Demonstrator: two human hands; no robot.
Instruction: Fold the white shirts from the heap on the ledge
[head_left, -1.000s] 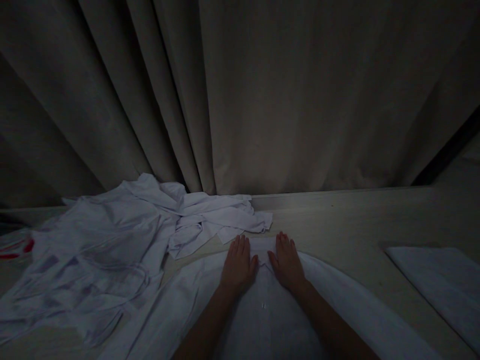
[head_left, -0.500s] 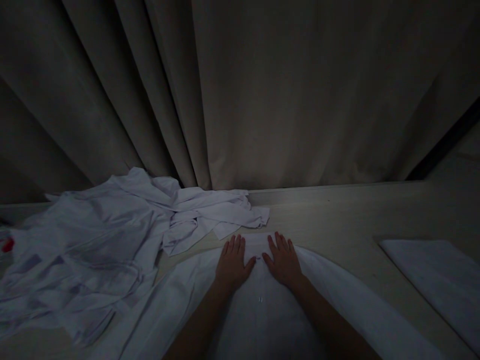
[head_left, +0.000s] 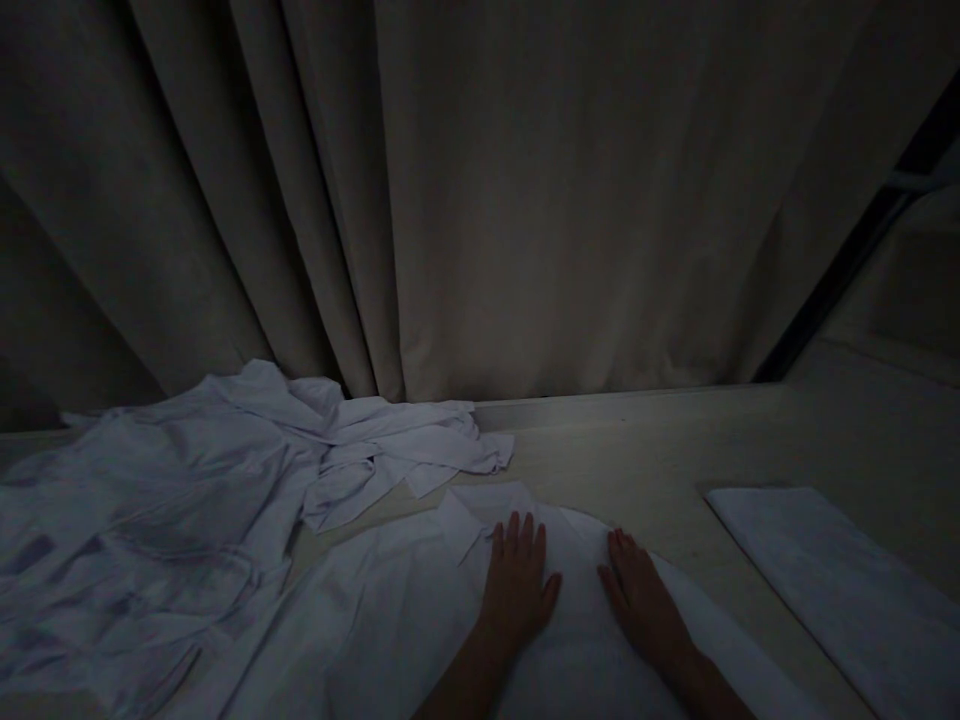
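Observation:
A white shirt (head_left: pixel 397 610) lies spread over the pale floor in front of me, its collar (head_left: pixel 480 505) toward the curtain. My left hand (head_left: pixel 517 580) rests flat on the cloth just below the collar, fingers apart and pointing away from me. Farther right, my right hand (head_left: pixel 645 600) presses on the shirt near its shoulder edge, with the fingers stretched out and close together. Neither hand grips the fabric. The lower part of the shirt runs out of the picture at the bottom.
A loose heap of white clothes (head_left: pixel 202 480) fills the floor at left, close to the shirt. To the right lies a flat, folded white cloth (head_left: pixel 832 580). A long grey-brown curtain (head_left: pixel 525 200) hangs across the back, and a dark slanted bar (head_left: pixel 847 260) stands at right.
Both hands have moved from beside the collar toward me and to the right over the shirt. The collar now looks turned and creased to the left. The view has shifted slightly right.

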